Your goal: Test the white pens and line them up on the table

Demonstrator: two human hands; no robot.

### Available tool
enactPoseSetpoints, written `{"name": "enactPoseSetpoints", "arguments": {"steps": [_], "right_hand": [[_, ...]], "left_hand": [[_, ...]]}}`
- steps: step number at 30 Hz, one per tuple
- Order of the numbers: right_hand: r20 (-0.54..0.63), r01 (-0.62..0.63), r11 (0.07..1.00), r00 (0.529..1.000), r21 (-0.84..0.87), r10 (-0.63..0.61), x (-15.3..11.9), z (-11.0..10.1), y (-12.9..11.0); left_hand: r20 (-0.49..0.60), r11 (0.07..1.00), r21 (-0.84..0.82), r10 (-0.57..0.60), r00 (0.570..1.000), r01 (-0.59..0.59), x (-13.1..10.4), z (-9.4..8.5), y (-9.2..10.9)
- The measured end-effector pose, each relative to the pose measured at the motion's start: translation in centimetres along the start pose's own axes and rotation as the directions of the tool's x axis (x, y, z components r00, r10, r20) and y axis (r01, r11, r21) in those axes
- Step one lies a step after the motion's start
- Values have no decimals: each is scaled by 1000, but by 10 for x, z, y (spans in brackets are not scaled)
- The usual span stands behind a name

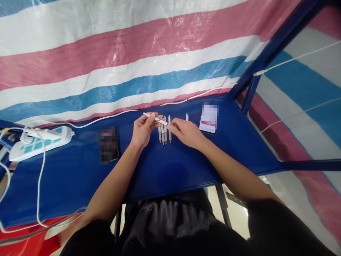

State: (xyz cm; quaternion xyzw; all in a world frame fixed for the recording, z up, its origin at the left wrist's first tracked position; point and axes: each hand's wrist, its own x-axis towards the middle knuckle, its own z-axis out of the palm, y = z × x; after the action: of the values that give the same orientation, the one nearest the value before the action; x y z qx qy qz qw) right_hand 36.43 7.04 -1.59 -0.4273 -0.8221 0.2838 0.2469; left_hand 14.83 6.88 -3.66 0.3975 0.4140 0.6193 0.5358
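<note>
Both hands hold one white pen (157, 119) level above the blue table (165, 167). My left hand (142, 129) pinches its left part, and my right hand (186, 132) grips its right end. Under the held pen, three white and grey pens (164, 134) lie side by side on the table. A single pen (187, 117) lies further back, just beyond my right hand.
A white card with a red stripe (208, 120) lies right of my right hand. A dark blurred object (108, 144) sits left of my left hand. A white power strip (39, 141) with cables is at the far left. A striped tarp (133, 53) hangs behind the table.
</note>
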Motion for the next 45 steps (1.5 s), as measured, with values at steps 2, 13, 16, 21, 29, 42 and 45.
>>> {"name": "enactPoseSetpoints", "arguments": {"steps": [2, 13, 16, 21, 29, 42, 45], "right_hand": [[-14, -1, 995, 1000, 97, 3, 1, -2, 5], [-78, 6, 954, 997, 301, 18, 6, -4, 16], [-33, -52, 928, 997, 370, 68, 5, -2, 16], [-192, -20, 849, 971, 528, 142, 9, 4, 23], [-259, 45, 697, 944, 716, 206, 17, -3, 29], [-347, 228, 788, 938, 571, -20, 10, -11, 19], [-276, 229, 791, 958, 568, -80, 9, -21, 23]], "left_hand": [[-23, 1000, -8, -2, 1000, 2, 1, 0, -2], [-72, 999, -9, 51, 996, -52, 6, -5, -7], [-84, 998, -6, 62, 995, -62, 6, -5, -9], [-79, 993, 64, 102, 992, -97, 8, -8, -12], [200, 900, 393, 118, 973, -189, 7, -14, -19], [207, 955, 277, 53, 977, -111, 7, -14, -30], [206, 963, 255, 38, 978, -91, 7, -15, -29]]}}
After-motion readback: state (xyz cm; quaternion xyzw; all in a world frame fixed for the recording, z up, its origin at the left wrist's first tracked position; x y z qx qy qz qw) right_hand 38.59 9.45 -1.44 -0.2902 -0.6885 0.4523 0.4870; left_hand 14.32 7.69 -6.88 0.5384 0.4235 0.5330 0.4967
